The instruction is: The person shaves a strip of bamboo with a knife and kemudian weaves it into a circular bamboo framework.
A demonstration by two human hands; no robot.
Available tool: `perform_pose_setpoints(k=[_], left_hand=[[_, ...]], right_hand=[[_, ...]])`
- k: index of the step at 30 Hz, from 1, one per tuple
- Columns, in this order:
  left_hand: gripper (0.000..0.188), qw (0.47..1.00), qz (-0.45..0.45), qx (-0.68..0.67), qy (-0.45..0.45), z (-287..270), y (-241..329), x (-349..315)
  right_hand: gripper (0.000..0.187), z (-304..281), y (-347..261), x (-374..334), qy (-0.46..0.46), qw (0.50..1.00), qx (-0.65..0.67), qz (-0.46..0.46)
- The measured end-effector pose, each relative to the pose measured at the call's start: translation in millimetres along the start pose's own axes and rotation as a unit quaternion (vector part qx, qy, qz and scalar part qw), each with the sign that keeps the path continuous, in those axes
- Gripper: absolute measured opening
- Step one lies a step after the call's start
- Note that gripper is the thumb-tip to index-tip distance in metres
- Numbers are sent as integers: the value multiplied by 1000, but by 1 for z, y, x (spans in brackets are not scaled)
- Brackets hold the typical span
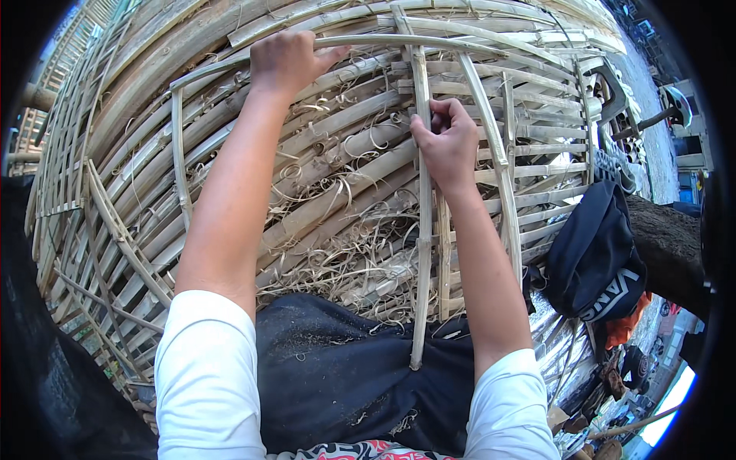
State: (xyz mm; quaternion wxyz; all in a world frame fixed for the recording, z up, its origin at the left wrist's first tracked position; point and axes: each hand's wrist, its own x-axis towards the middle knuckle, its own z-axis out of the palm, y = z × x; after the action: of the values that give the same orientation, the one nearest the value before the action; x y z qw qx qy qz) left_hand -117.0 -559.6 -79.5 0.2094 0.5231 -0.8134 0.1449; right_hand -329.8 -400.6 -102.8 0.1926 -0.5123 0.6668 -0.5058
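My left hand (282, 63) is closed around a long pale bamboo strip (383, 40) that runs crosswise at the far side, its thumb stretched along the strip. Lower and to the right, my right hand (448, 146) pinches an upright bamboo strip (423, 238). This second strip passes under or against the crosswise one at the top, and its near end rests over the black cloth (330, 360) on my lap. Beside my right forearm stands another curved bamboo strip (498, 153). What the curled fingers of my right hand touch behind the strip is hidden.
Bamboo poles (337, 207) lie side by side beneath my hands, strewn with curly shavings (353, 261). A bamboo lattice (69, 153) is at the left. To the right are a black bag (594, 253), a thick log (667, 245) and a wooden-handled tool (652, 119).
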Motion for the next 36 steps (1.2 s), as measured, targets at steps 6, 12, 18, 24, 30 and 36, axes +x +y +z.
perform_pose_setpoints(k=[6, 12, 18, 24, 30, 36], left_hand=[[74, 1000, -5, 5, 11, 2, 0, 0], [72, 999, -9, 33, -4, -5, 4, 5], [78, 1000, 13, 8, -23, -7, 0, 9], [79, 999, 11, 4, -40, -10, 4, 10], [72, 993, -6, 28, -117, -19, 10, 13], [78, 990, -17, -3, -138, -24, -5, 8]], right_hand=[[26, 0, 1, 2, -2, 1000, -14, 6], [25, -1, 6, 3, -11, 1000, -11, -7], [25, -1, 8, 5, -21, 1000, 20, 4], [24, -3, 9, 5, -19, 999, 43, 0], [25, -5, 11, 4, -19, 1000, 13, -13], [28, 5, 1, 2, -13, 999, -5, -45]])
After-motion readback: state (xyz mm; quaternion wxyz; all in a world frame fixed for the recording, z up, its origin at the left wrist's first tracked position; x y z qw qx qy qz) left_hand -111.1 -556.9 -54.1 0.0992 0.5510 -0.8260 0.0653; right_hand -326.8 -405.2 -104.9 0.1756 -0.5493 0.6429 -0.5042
